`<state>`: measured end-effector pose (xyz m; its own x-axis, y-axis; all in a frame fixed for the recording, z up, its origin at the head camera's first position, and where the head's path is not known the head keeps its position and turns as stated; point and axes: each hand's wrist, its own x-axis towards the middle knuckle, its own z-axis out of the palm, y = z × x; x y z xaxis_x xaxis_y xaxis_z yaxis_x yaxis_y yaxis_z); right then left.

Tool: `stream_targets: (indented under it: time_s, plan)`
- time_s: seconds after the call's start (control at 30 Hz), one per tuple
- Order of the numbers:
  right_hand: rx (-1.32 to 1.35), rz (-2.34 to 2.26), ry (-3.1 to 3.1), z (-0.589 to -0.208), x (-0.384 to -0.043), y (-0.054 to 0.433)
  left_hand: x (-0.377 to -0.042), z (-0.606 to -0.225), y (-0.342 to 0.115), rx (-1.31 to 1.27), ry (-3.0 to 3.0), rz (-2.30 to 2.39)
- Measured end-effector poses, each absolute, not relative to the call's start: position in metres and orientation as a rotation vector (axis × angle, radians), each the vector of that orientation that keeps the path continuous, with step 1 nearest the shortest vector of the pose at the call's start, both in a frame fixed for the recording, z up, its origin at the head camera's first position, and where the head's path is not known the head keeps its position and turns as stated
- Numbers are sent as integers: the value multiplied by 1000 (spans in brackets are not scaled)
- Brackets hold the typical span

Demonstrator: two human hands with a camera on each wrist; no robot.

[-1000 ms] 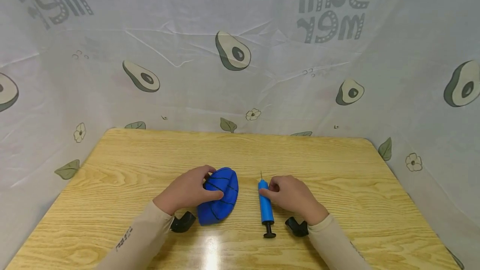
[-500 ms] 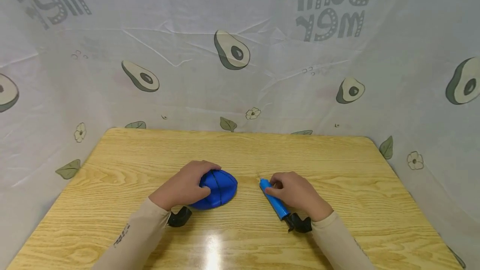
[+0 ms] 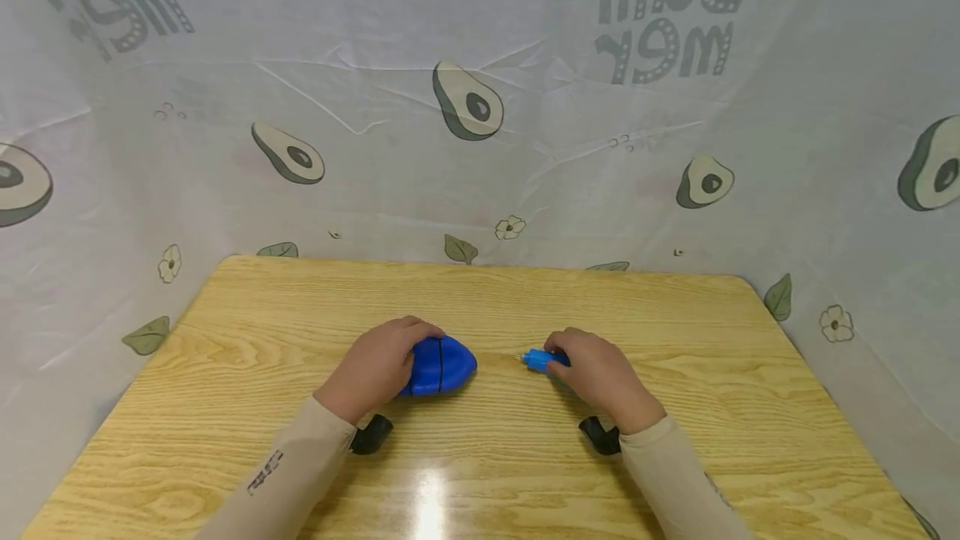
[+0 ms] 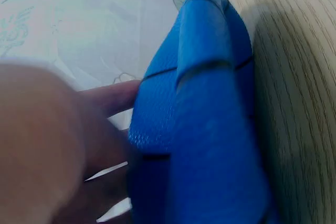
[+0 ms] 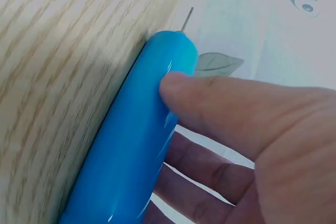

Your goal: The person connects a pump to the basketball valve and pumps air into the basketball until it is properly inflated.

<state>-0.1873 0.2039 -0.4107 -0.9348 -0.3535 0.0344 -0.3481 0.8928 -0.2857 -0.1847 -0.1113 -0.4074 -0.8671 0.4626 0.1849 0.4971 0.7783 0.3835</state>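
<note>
My left hand (image 3: 377, 367) grips a deflated blue ball (image 3: 444, 363) with black seam lines. In the left wrist view the ball (image 4: 205, 119) is folded in on itself, with the fingers along its far side. My right hand (image 3: 600, 373) holds a blue hand pump (image 3: 537, 359) between thumb and fingers, its needle pointing left toward the ball. The right wrist view shows the pump's barrel (image 5: 131, 124) with a thin metal needle (image 5: 187, 19) at its tip. The pump's handle end is hidden behind the right hand. A gap separates needle and ball.
Both hands work over a light wood table (image 3: 480, 298). Behind it hangs a pale curtain (image 3: 375, 190) printed with avocados and leaves. Black wrist-worn devices sit under the left wrist (image 3: 372, 435) and the right wrist (image 3: 599, 435).
The pump has swung from upright in view to pointing left, now in the right hand's grip. My left hand has turned the ball so its narrow end points right.
</note>
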Motion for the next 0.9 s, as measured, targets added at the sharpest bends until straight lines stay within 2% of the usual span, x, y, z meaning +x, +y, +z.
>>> stream_targets:
  time_s: [0.53,0.9]
  plan:
    - [-565,-451,3018,-417,-185,199,-187,-424,-107,-792,-2860,-505]
    - [-621,-411,3065,-420,-188,204,-196,-418,-114,-706,-2768,-689]
